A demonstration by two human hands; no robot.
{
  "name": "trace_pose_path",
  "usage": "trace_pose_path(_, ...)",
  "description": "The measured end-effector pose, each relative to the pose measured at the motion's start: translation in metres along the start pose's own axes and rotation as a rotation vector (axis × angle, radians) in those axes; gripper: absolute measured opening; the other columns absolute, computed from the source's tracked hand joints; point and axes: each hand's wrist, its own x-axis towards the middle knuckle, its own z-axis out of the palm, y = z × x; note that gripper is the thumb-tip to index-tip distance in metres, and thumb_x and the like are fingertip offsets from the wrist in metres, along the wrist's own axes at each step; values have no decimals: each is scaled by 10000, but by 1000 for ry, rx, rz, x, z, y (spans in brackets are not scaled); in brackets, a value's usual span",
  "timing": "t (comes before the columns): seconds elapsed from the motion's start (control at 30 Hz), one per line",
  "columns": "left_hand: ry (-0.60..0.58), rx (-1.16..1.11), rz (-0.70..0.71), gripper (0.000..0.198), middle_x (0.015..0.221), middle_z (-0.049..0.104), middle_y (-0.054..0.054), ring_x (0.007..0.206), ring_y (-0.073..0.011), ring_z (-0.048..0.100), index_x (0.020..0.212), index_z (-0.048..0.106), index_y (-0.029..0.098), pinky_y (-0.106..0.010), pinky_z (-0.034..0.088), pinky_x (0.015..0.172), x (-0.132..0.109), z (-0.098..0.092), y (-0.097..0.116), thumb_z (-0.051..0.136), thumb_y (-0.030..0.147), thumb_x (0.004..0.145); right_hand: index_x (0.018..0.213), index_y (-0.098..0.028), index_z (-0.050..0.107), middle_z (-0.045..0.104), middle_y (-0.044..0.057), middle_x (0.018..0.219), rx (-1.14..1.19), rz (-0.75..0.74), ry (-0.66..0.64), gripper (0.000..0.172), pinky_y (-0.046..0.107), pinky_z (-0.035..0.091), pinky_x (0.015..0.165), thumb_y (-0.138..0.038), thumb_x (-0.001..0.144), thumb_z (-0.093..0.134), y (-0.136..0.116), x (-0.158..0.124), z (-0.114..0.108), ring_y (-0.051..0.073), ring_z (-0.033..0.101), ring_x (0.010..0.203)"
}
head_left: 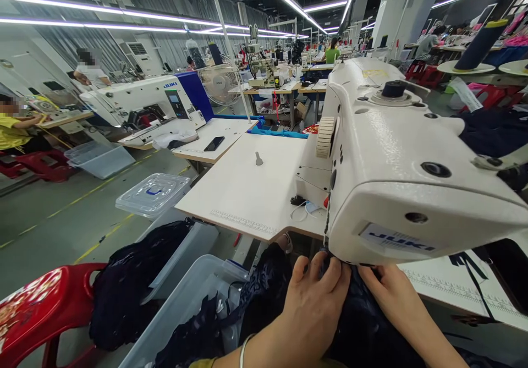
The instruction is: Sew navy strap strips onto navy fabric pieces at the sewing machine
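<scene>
Fabric [365, 327] hangs below and between the left hand [315, 302], holding it, and right hand [388, 288], whose grip I cannot tell.

JUKI in blue on front label [398, 239] of near sewing machine [416, 159], right of frame. JUKI again on second machine [138, 101], upper left. Ruler scale [245, 220] on table [231, 178]: figures illegible.

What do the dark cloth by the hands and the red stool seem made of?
The dark cloth: probably soft fabric with a slight sheen, judging by its folds; fibre unclear. The red stool: likely moulded plastic, glossy, with bright reflections and rounded edges.
</scene>
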Motion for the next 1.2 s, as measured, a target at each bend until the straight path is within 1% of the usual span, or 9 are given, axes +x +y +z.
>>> trace_pose_path(0.3, -7, 4, -38, 400, 1268, 589, -29, 1176, -224, 478, 1370, 475, 216, -395, 265, 982, -1, -2, -2, 472, 214, 970, 694, -262, 574, 634, 22, 553, -35, -51, 45, 299, 279, 424, 473, -437, 899, 447, 0, -1, 6, 234, 635, 567)
trace_pose_path(0.43, -11, 19, -26, 383, 1249, 589, -26, 1160, -223, 487, 1347, 491, 222, -402, 271, 986, -1, -1, -2, 487, 213, 964, 671, -266, 559, 633, 18, 555, 3, -86, 63, 285, 278, 453, 515, -420, 895, 472, 3, 1, 5, 233, 645, 605)
trace_pose_path(0.53, -10, 40, -15, 345, 1228, 590, -22, 1136, -218, 502, 1302, 521, 229, -401, 291, 976, 0, -1, -1, 510, 226, 957, 695, -267, 551, 608, 8, 541, 48, -54, 34, 286, 284, 471, 553, -457, 897, 478, 4, 1, 2, 243, 652, 649)
trace_pose_path(0.67, -12, -7, -13, 326, 1208, 602, -23, 1128, -226, 507, 1288, 532, 215, -408, 289, 986, 4, -7, 1, 464, 225, 969, 828, -253, 562, 632, 11, 621, 81, 39, -14, 289, 288, 467, 558, -516, 900, 467, 9, 1, -1, 238, 650, 677)
trace_pose_path(0.83, -62, -141, -4, 521, 1312, 556, -40, 1189, -290, 466, 1370, 471, 188, -442, 263, 1030, 3, -19, 3, 413, 505, 962, 909, -233, 561, 632, 5, 683, 162, 37, 24, 293, 284, 471, 584, -516, 889, 487, 13, 1, 0, 211, 628, 681)
trace_pose_path(0.9, -81, -151, -3, 571, 1331, 546, -40, 1207, -298, 451, 1389, 452, 186, -447, 250, 1046, 1, -21, 2, 410, 550, 952, 888, -232, 552, 625, 0, 697, 185, 45, 42, 293, 284, 480, 606, -520, 881, 498, 12, 1, 1, 200, 620, 688)
trace_pose_path(1.03, -127, -124, 3, 510, 1344, 541, -36, 1234, -267, 432, 1400, 438, 176, -419, 236, 1066, -3, -20, -2, 466, 419, 951, 884, -236, 574, 619, -9, 691, 243, 23, 89, 245, 277, 496, 644, -478, 857, 553, 4, -4, 4, 190, 619, 708)
trace_pose_path(1.1, -77, -89, 26, 433, 1342, 547, -39, 1228, -228, 436, 1362, 479, 154, -374, 247, 1061, -5, -17, -5, 454, 332, 968, 919, -238, 591, 642, 1, 726, 274, 5, 99, 229, 279, 504, 661, -456, 853, 565, 0, -6, 7, 194, 630, 737)
trace_pose_path(1.2, 13, -24, 156, 361, 1355, 550, -5, 1206, -173, 449, 1340, 512, 170, -312, 280, 1028, -9, -13, -7, 373, 237, 1014, 961, -236, 602, 670, 22, 777, 317, -15, 104, 236, 285, 514, 679, -444, 856, 562, -4, -8, 12, 204, 647, 774)
